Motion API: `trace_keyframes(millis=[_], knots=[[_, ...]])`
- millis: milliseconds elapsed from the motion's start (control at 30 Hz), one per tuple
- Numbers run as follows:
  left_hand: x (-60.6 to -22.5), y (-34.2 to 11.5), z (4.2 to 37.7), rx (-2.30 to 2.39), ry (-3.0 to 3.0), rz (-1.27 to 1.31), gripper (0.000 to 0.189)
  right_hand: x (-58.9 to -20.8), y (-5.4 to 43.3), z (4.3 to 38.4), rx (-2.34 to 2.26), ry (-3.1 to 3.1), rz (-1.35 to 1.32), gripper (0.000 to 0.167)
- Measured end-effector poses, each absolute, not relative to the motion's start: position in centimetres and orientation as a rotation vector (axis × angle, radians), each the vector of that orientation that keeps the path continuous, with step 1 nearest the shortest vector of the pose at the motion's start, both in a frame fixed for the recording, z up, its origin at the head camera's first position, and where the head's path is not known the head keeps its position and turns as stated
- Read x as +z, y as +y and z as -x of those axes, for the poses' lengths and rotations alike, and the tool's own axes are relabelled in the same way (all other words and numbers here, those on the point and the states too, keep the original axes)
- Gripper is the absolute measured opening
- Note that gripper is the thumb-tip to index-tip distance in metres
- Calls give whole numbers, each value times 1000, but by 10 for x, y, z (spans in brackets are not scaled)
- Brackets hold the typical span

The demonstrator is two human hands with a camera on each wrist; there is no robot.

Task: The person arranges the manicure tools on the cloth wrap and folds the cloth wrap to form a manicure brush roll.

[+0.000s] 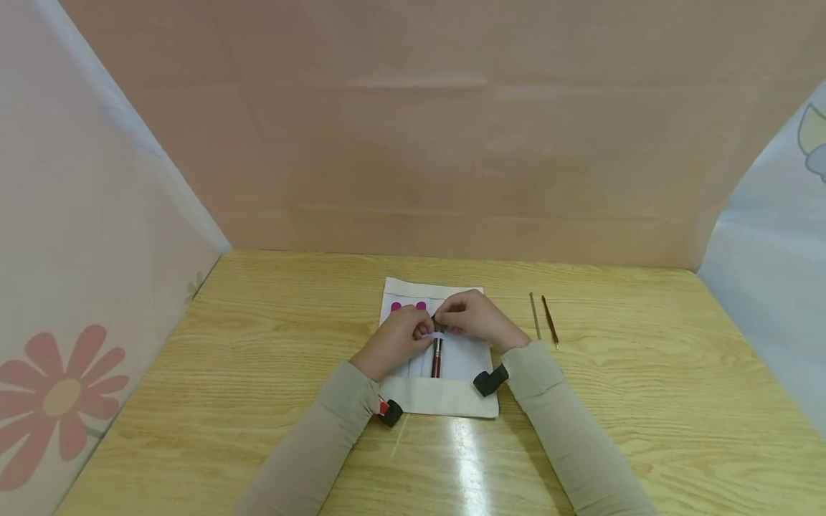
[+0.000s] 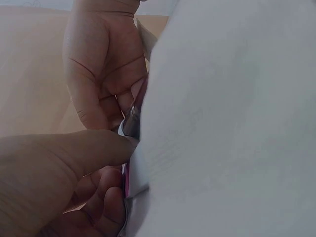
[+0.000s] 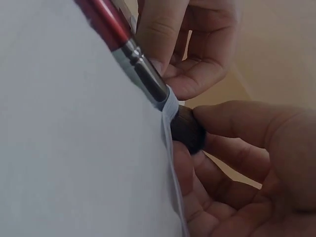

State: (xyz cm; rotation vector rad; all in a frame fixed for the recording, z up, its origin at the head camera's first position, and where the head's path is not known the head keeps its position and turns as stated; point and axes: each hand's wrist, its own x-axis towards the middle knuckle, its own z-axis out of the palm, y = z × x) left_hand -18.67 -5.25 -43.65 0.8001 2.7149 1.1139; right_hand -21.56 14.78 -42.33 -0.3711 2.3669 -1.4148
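Observation:
A white fabric roll pouch [image 1: 445, 398] lies opened out on the table, with magenta round shapes near its top left. Lengthwise on it is a makeup brush [image 1: 437, 358] with a red handle, shiny dark ferrule and dark bristles [image 3: 190, 131]. A pale elastic band [image 3: 171, 103] of the pouch goes round the brush where the bristles begin. My right hand [image 1: 476, 317] pinches the bristle end between thumb and fingers. From the other side, my left hand [image 1: 395, 340] pinches the pouch by the band, thumb in front and fingers curled behind.
To the right of the pouch, a thin greyish stick-like tool [image 1: 535, 315] and a slim reddish-brown tool [image 1: 551, 320] lie on the wooden table [image 1: 258, 401]. A brownish backdrop [image 1: 413, 179] hangs behind the table's far edge, with pale patterned sheets at both sides.

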Motion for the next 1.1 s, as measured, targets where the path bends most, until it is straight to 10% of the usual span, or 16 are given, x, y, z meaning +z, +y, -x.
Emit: trace_keyframes(millis=[1100], knots=[[-419,-18,183,720,2779,-812,13,-383,288,204,-953,2875,-131,35]])
